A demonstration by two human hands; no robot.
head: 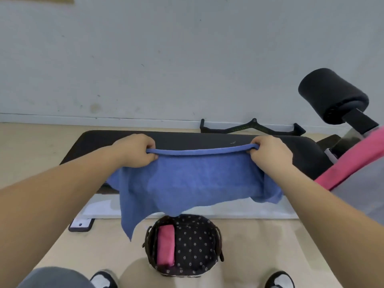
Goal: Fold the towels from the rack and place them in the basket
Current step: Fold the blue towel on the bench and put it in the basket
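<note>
A blue towel [187,183] is stretched between my two hands over a black padded bench [187,140]. My left hand [135,150] grips its top left corner and my right hand [270,151] grips its top right corner. The towel's lower edge hangs off the bench front, with one corner drooping at the left. Below it on the floor stands a dark wicker basket [217,231] with a dotted lining. A folded pink towel [165,245] lies in the basket's left side.
A pink towel [349,161] hangs at the right edge over something grey. A black foam roller pad [330,94] of the bench sticks up at the upper right. A black handle bar [252,126] lies by the wall. My shoes [279,280] flank the basket.
</note>
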